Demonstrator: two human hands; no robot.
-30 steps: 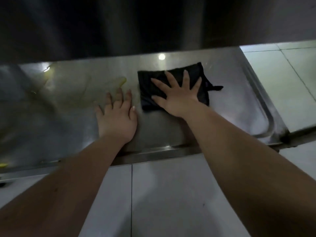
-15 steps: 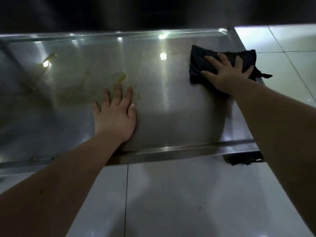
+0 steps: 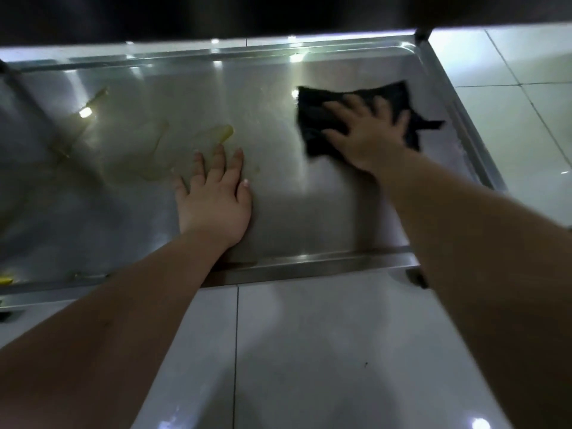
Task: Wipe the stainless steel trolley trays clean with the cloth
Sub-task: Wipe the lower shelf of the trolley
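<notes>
A low stainless steel trolley tray (image 3: 309,212) fills the upper half of the view, its raised rim running along the front and right side. A black cloth (image 3: 312,116) lies on the tray's right part. My right hand (image 3: 368,134) presses flat on the cloth with its fingers spread. To its left, my left hand (image 3: 213,193) rests flat on the bare steel near the front rim, fingers straight. A yellowish smear (image 3: 173,150) spreads over the tray surface just beyond and left of my left hand.
White floor tiles (image 3: 309,351) lie in front of the trolley and to its right. A dark shelf or tray edge (image 3: 278,13) overhangs the far side. A trolley leg (image 3: 416,278) shows at the front right corner. A small yellow scrap (image 3: 5,280) sits at the left edge.
My right hand slid the cloth from the tray's middle to its far right side, then a little back toward the middle. My left hand stayed planted on the steel.
</notes>
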